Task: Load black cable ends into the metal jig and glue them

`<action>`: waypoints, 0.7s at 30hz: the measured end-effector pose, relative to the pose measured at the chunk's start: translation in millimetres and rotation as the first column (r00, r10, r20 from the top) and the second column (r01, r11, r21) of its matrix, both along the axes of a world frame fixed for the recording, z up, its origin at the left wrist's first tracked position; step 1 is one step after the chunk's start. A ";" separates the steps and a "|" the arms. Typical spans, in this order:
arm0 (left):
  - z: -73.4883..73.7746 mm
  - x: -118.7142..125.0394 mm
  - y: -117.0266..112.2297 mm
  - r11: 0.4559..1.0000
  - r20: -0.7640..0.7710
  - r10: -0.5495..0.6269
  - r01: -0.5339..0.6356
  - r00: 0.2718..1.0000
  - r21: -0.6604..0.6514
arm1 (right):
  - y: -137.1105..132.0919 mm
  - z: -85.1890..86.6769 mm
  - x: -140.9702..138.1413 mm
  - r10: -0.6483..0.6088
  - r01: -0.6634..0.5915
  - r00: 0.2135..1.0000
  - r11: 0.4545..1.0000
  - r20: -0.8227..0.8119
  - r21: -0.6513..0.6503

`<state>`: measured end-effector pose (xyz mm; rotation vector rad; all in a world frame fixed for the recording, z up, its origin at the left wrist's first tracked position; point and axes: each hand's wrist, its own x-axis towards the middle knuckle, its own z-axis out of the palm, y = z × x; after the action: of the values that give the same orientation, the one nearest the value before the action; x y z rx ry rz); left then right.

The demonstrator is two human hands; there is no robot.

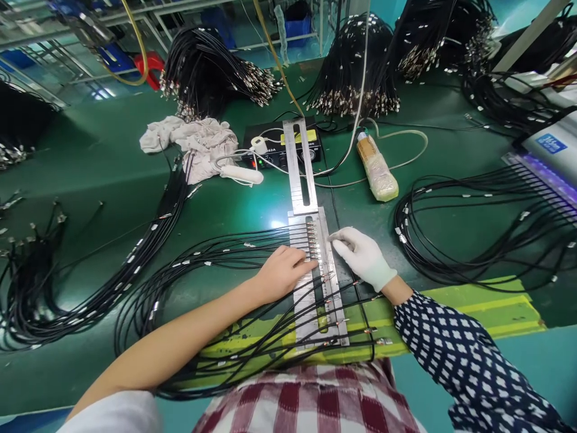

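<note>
My bare left hand (282, 272) rests over a slotted metal fixture (331, 264), its fingers bent onto a black cable near the metal connectors. My right hand (363, 255) wears a white glove and is closed in a pinch at the fixture's right edge. What lies between its fingertips, if anything, is too small to make out. Above my left hand, several black cables (252, 240) lie side by side in the slots, connector ends (312, 234) toward the right. Below it, more black cables (270, 343) lie loosely across the fixture, with ends sticking out past its right side.
Behind the fixture stand a black control box (256, 135), a crumpled white cloth (205, 141) and a wrapped handheld tool (377, 168) with a cord. Cable bundles (216, 66) lie along the back. A machine with purple light (552, 180) holds cables at right. Yellow-green tape (487, 307) lines the front edge.
</note>
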<state>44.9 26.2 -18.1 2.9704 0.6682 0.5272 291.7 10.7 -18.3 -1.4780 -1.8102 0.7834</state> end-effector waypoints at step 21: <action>-11.1 -1.9 5.6 0.987 0.129 -0.018 0.038 0.991 -0.154 | 7.8 5.2 -34.2 -0.029 0.024 0.902 1.000 0.432 0.017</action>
<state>43.0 31.8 -29.2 2.7692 0.6242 0.6260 257.5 18.5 -13.1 -1.7694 -2.1028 0.4493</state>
